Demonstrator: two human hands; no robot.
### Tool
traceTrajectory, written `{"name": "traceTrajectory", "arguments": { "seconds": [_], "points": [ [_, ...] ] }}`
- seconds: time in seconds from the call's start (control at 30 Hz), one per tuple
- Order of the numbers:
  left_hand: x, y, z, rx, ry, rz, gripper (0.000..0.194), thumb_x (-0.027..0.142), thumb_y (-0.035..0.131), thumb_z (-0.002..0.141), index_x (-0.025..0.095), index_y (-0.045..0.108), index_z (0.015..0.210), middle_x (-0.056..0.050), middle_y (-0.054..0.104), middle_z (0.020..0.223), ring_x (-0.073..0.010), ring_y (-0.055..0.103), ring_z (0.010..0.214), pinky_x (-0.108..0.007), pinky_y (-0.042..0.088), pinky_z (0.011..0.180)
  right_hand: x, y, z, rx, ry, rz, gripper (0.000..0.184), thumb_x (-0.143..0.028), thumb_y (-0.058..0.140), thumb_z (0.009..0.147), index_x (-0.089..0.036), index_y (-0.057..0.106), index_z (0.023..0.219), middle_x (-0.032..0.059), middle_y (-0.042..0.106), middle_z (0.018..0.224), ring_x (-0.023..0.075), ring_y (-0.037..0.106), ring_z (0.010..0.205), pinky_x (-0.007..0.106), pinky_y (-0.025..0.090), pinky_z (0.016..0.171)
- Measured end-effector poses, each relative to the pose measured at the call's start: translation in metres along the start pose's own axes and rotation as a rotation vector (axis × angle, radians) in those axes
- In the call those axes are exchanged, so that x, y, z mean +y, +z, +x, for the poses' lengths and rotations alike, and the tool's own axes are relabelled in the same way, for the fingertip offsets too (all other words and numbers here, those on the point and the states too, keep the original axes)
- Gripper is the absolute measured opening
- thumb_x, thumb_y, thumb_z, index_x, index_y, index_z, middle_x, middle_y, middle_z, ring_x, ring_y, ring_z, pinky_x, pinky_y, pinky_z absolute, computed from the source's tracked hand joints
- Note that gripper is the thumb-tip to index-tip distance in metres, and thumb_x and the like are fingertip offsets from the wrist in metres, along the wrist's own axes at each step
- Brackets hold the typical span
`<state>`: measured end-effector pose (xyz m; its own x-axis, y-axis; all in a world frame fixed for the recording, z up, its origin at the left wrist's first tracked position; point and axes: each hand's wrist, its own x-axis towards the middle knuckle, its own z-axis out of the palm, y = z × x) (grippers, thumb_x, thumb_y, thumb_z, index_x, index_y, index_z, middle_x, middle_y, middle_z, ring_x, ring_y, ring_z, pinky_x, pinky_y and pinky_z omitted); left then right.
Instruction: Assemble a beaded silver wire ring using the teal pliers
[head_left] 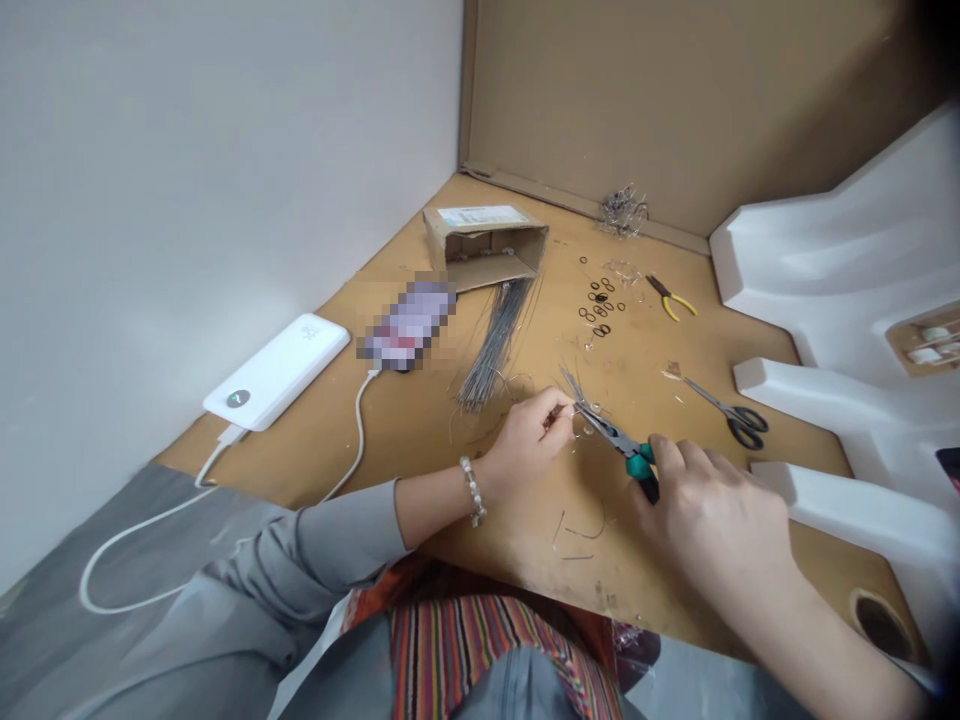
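1. The right hand (716, 500) is gripping teal-handled needle-nose pliers (619, 438) above the table, between both hands.
2. The left hand (525, 440) is pinching a small dark piece (553, 416), mostly hidden, beside their tips.
3. Bracing it while keeping fingertips clear should be helping.
4. The cardboard box's label (482, 215) is showing illegible print.

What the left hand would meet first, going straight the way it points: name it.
Likely the pliers in the right hand; they seem to reach right up to the left hand, though depth makes actual contact hard to judge.
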<state>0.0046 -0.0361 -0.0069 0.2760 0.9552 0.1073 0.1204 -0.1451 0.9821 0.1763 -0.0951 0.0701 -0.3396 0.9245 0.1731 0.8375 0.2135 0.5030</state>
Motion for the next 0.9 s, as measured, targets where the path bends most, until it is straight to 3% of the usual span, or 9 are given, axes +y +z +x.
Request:
{"name": "traceTrajectory", "arguments": {
  "seconds": [0.17,0.6,0.73,0.9],
  "points": [
    [-0.001,0.001,-0.001,0.022,0.0,-0.017,0.02,0.027,0.042,0.09,0.018,0.049,0.074,0.003,0.056,0.064,-0.0079,0.045,0.055,-0.021,0.035,0.056,0.002,-0.001,0.002,0.021,-0.033,-0.042,0.017,-0.029,0.049,0.083,-0.017,0.056,0.072,0.0042,0.057,0.058,0.0177,0.055,0.053,0.027,0.02,0.049],
    [-0.002,0.001,0.002,-0.012,-0.059,-0.04,0.022,0.028,0.043,0.089,0.017,0.05,0.071,0.004,0.053,0.061,-0.0068,0.042,0.051,-0.02,0.034,0.053,0.007,0.003,0.008,-0.076,-0.005,0.013,0.017,-0.027,0.05,0.08,-0.018,0.054,0.067,0.0041,0.058,0.055,0.0172,0.055,0.049,0.027,0.012,0.046],
    [-0.006,-0.001,0.011,-0.039,-0.167,-0.216,0.019,0.027,0.044,0.088,0.016,0.054,0.076,0.002,0.055,0.063,-0.0062,0.043,0.049,-0.02,0.035,0.051,0.013,0.0,0.011,-0.116,0.011,0.038,0.017,-0.031,0.05,0.079,-0.017,0.058,0.074,0.0071,0.062,0.064,0.0202,0.059,0.056,0.027,0.016,0.047],
    [-0.008,-0.007,0.021,-0.122,-0.322,-0.609,0.016,0.023,0.048,0.086,0.011,0.058,0.079,0.002,0.056,0.061,-0.0051,0.044,0.047,-0.022,0.042,0.055,0.033,-0.01,0.005,-0.253,0.049,0.191,0.023,-0.036,0.051,0.077,-0.021,0.062,0.09,0.0061,0.068,0.072,0.0215,0.059,0.055,0.028,0.025,0.047]
  ]
}}
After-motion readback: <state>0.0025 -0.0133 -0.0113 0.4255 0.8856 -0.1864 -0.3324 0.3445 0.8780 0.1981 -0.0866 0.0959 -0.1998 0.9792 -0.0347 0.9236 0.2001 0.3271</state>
